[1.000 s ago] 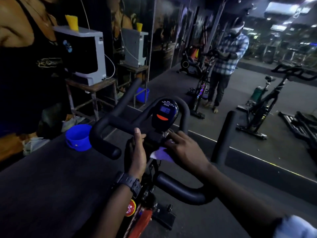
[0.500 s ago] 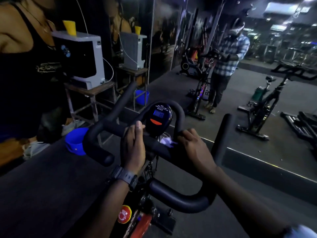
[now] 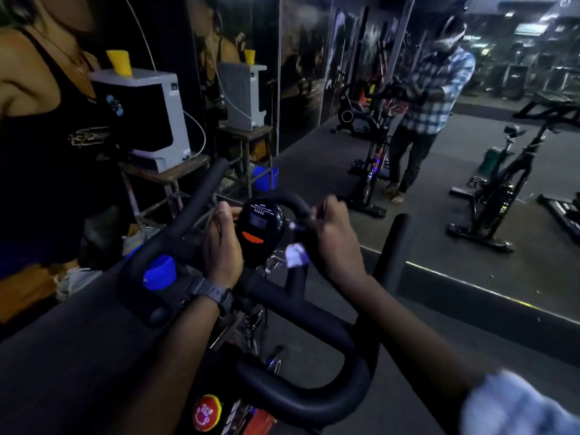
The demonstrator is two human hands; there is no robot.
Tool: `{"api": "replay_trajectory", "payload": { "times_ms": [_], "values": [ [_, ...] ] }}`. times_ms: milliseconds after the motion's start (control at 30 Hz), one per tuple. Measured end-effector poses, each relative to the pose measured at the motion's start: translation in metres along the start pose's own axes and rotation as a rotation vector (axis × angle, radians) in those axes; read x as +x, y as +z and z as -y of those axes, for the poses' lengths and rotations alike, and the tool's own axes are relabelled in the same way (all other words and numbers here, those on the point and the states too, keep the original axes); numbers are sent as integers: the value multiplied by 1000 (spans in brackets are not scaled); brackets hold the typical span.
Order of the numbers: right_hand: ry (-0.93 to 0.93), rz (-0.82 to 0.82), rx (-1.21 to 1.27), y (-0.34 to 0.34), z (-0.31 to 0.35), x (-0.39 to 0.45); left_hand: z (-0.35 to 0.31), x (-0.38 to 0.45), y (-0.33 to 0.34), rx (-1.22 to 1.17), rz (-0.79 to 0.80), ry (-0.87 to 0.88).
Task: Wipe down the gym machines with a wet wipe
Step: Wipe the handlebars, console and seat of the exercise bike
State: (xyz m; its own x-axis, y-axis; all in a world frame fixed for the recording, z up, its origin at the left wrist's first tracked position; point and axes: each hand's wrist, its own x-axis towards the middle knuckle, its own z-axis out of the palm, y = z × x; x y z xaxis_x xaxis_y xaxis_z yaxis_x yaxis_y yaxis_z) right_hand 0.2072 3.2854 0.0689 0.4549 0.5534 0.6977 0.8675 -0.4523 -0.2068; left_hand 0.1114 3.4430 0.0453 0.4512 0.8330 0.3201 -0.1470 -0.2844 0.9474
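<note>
A: What's the biggest thing in view?

B: One large wall mirror [image 3: 470,189] across the right side, with one person in a checked shirt [image 3: 434,89] reflected in it and two black exercise bikes standing on the reflected floor.

A: And close up?

B: One black exercise bike with padded loop handlebars [image 3: 282,296]. To the left, one white-and-black box-shaped machine [image 3: 147,117] sits on a wooden stool [image 3: 166,174], with one yellow plastic cup [image 3: 119,62] on top (its mirror double shows further back).

A: Anything on the floor?

B: One blue plastic bucket [image 3: 158,273], seen partly through the handlebar gap, and a second blue one in the mirror.

A: How many hands?

B: Two. The left hand [image 3: 221,246], with one dark wristwatch [image 3: 213,293] on that wrist, is curled round the handlebar just left of the console. The right hand [image 3: 334,240] is clenched round the small upper loop of the bar, just right of the console.

A: The console?

B: One black oval display console [image 3: 260,230] with an orange button, between the two hands.

A: Where is the wipe?

B: One crumpled pale lilac wet wipe [image 3: 295,254] is gripped in the right hand, pressed against the bar; a wad of it sticks out below the fist.

A: Smallest item?

B: One round red knob with a yellow label [image 3: 205,411], low on the bike frame.
</note>
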Motion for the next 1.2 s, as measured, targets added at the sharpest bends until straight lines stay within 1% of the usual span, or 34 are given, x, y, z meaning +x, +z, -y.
{"api": "replay_trajectory", "payload": {
  "times_ms": [33,67,100,133,167,233,300,333,400,467,533,600,667,767,833,867,933,1000,1067,1100,1133,1200],
  "values": [
    [65,-53,-46,8,-7,19,2,2,2,7,-5,5],
    [142,-88,-13,13,-13,34,5,5,2,12,-15,10],
    [209,-88,3,17,-17,43,8,9,4,21,-22,21],
    [263,-53,72,20,-13,45,9,13,3,29,-29,38],
    [273,-52,143,22,-8,41,10,17,3,37,-33,59],
    [341,-105,303,21,0,23,10,21,3,44,-27,103],
    [468,-167,413,22,7,6,12,23,2,26,-21,138],
    [518,-172,452,24,11,0,13,24,2,17,-20,147],
    [565,-91,528,32,21,-1,16,23,2,5,-20,140],
    [571,-4,579,46,25,8,19,22,0,-12,-19,114],
    [600,13,624,53,18,31,19,23,-1,-14,-13,121],
    [672,75,755,56,2,53,20,24,-1,-5,-4,137],
    [763,111,945,56,-9,63,22,24,-1,-1,-2,149],
    [944,163,1252,47,4,35,25,24,0,11,-12,180],
    [1056,214,1386,45,10,2,24,23,-1,25,-9,207],
    [1077,253,1426,42,15,-11,23,23,-1,34,-6,218],
    [1074,268,1429,34,26,-26,21,23,-2,51,5,236],
    [1063,260,1349,26,34,-28,21,23,-2,50,8,252],
    [1007,262,1239,21,40,-30,20,22,-2,33,13,247],
    [976,230,1192,20,44,-32,20,22,-3,26,17,249],
    [962,162,1138,21,46,-31,20,22,-3,21,24,254],
    [957,-25,966,29,45,-19,21,23,-4,23,44,263]
  ]
}}
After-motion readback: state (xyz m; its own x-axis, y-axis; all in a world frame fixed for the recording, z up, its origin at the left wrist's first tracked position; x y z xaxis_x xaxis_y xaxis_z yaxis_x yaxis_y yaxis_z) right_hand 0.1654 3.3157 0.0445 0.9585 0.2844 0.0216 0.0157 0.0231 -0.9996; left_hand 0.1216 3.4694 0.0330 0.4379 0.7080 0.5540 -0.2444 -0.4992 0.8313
